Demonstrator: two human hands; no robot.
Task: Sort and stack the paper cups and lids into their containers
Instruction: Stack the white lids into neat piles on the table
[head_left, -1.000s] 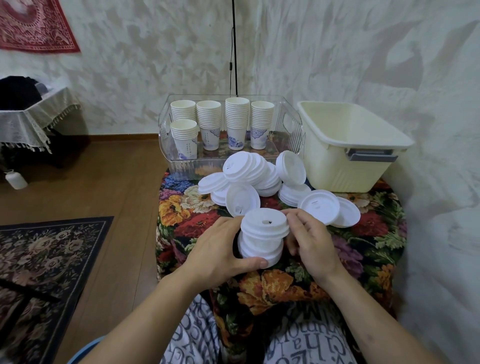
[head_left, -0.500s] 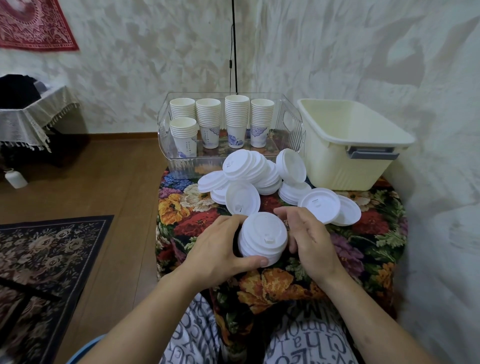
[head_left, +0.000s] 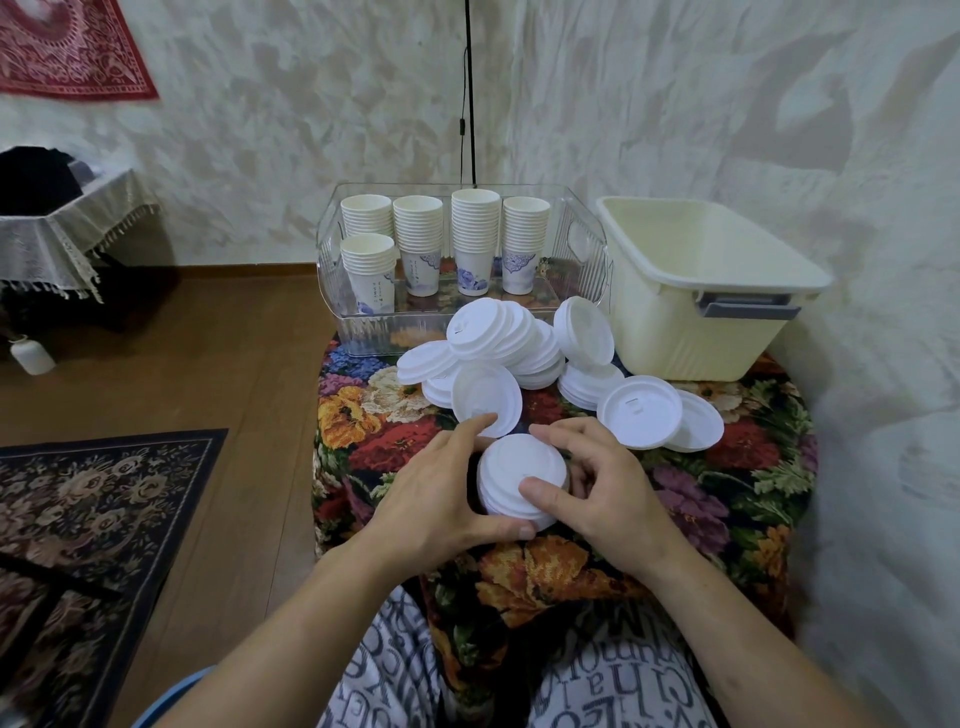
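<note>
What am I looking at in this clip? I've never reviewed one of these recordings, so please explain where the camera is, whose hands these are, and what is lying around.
There is no machine here. A person wears a wide-angle camera on the head, so the single view looks forward and down over their own arms. The left hand and right hand together clasp a small stack of white lids just above a table covered by a floral cloth. More loose white lids lie in a heap farther back. Behind them stands a clear plastic bin holding five stacks of paper cups, and to its right a cream tub, whose visible inside looks empty. The walls, rug and side table are just the room.
</note>
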